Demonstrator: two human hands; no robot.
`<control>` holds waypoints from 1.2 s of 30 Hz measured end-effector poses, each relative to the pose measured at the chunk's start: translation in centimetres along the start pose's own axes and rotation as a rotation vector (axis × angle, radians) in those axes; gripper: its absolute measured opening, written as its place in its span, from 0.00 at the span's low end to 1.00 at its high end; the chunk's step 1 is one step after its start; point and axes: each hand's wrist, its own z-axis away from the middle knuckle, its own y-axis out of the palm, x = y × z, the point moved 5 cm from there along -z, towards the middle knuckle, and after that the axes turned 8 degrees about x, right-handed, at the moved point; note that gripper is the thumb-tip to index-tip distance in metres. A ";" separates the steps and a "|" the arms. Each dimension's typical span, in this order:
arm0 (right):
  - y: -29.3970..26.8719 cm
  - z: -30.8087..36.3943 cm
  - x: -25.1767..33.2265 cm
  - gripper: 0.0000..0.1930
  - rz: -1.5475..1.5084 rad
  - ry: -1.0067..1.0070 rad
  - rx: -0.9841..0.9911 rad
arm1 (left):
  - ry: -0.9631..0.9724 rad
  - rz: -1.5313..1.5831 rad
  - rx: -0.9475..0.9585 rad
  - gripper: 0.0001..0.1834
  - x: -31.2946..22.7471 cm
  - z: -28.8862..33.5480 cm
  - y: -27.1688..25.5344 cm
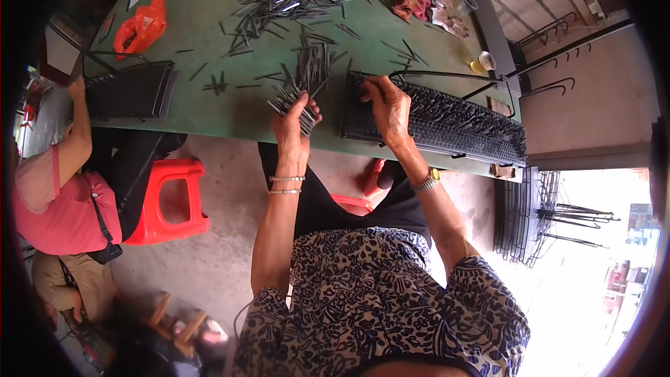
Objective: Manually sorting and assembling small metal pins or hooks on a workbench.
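Closest to us is our blue and tan patterned shirt (377,286). Our left hand (294,123) is curled around a bunch of thin dark sticks (282,102), which poke out at the top. Our right hand (391,108) is partly closed, fingers bent, over the left end of a long black tray (453,138). We can't tell if its fingertips pinch anything. The tray sits near the front edge of the green table (209,108), with lots of small dark bits packed in it. To our left, a person in pink (66,216) is beside a red stool (167,202). Past our left hand, we see a clump of loose sticks (314,63). Farther back lies a big stick pile (283,3), with a red bag (143,24) to its left and cloths (412,1) to its right.
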 end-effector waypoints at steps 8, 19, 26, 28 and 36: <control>1.0 0.9 1.5 0.09 0.557 -0.327 -0.063 | -0.212 0.076 0.107 0.09 3.7 6.0 2.6; 3.9 2.7 6.1 0.14 0.783 -0.551 0.135 | -0.448 0.032 0.160 0.06 8.1 10.6 2.3; 7.2 5.7 9.8 0.16 0.752 -0.758 0.319 | -0.476 0.014 0.215 0.18 11.9 12.5 0.3; 7.7 6.4 10.3 0.15 0.726 -0.776 0.342 | -0.452 0.012 0.221 0.21 12.0 12.8 0.1; 8.3 7.3 10.3 0.14 0.600 -0.792 0.287 | -0.466 -0.067 0.272 0.23 10.5 13.9 2.4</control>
